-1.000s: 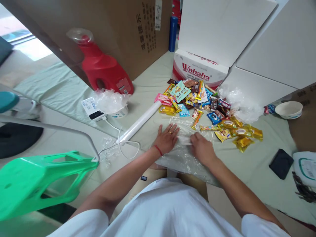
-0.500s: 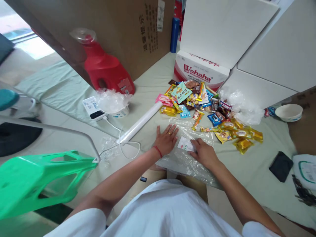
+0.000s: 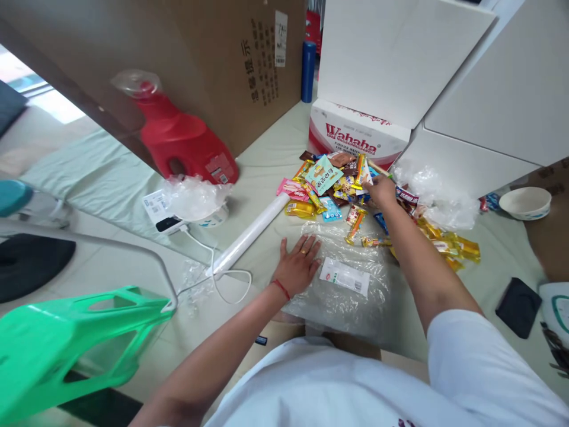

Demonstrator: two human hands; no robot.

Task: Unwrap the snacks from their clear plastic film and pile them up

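My left hand lies flat with fingers spread on the left edge of a clear plastic sheet or bag. On that plastic rests a flat white packet with small red and green print and a barcode, just right of my left hand. My right hand reaches into a heap of wrapped snacks, its fingers bent together beside a white packet. What is between the fingertips is hidden. Around it lie a light green pouch, a blue packet and a yellow-orange stick wrapper.
A white roll and a white cable lie left of the heap. Behind stand a red jug and a Wahaha box. Crumpled clear plastic, a white bowl and a black flat object are at right.
My right hand has left the white packet on the plastic and moved up into the snack heap. The packet now lies uncovered. My left hand stays on the plastic.
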